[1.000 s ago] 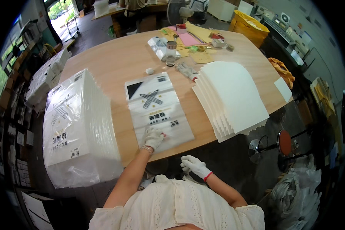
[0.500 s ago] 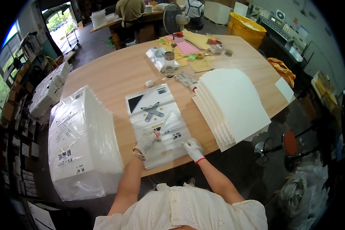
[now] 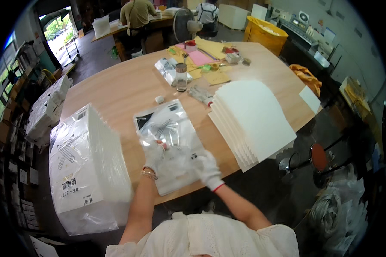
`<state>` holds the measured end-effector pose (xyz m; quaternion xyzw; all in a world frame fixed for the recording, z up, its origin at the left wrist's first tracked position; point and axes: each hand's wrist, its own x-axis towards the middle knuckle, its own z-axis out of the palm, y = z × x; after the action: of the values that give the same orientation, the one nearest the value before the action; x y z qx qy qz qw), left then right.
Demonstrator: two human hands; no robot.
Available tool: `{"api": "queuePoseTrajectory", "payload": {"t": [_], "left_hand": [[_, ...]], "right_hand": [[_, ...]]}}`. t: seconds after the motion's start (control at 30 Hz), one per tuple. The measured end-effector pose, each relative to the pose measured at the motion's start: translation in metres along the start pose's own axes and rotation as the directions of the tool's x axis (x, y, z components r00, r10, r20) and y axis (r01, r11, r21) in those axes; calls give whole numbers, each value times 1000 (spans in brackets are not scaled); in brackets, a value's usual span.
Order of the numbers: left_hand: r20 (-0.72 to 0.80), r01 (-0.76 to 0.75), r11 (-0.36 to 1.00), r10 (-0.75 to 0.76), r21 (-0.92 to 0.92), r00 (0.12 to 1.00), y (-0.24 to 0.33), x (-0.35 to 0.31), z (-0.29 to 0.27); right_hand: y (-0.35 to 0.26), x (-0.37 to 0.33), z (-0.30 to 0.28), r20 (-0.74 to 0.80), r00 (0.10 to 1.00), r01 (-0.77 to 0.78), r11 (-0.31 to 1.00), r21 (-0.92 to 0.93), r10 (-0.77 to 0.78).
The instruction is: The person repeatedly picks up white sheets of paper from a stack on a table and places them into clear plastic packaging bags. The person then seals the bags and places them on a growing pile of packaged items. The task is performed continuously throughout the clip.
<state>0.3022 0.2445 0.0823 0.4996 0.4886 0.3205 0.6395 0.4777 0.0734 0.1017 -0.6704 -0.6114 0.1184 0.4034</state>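
A clear plastic bag (image 3: 171,124) printed with crossed pencils and a black corner lies flat at the table's front edge. My left hand (image 3: 153,153), in a white glove with bare fingertips, pinches the bag's upper film near its left side, and the film wrinkles there. My right hand (image 3: 208,169), also gloved, is over the bag's lower right part; motion smears its fingers. To the left stands a tall stack of filled bags (image 3: 90,167) with the same print. On the right lies a fanned stack of white paper sheets (image 3: 259,120).
Beyond the bag are a small white lump (image 3: 159,99), a clear jar (image 3: 181,78), a spare glove (image 3: 199,94) and scissors (image 3: 185,56) among yellow papers. A fan (image 3: 184,26) stands behind the table. A red-topped stool (image 3: 318,156) is at the right; two people sit at the back.
My left hand has moved up the bag and its film is now wrinkled and shiny. My right hand has come inward from the bag's right edge. The whole view has shifted slightly.
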Motion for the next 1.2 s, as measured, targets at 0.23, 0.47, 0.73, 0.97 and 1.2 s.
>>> {"api": "queuePoseTrajectory", "payload": {"t": [0.23,0.47,0.73,0.97,1.2], "left_hand": [[174,-187,935,139,301,975,89,-55,47],[187,-549,250,762,798,619,60,-88,48],[332,-754,563,679,337,655,57,-147,97],[778,579,718,-82,-387,622,57,-181,164],[591,151,963,-258,224,764,92,-198,111]], "right_hand": [[9,29,71,27,997,72,995,-70,-70],[-7,-27,-100,40,903,426,879,-215,-428],[67,-19,-269,103,988,-94,980,-178,114],[-37,-51,-223,221,908,417,814,-405,-355],[87,-124,-223,11,867,-446,765,464,498]]}}
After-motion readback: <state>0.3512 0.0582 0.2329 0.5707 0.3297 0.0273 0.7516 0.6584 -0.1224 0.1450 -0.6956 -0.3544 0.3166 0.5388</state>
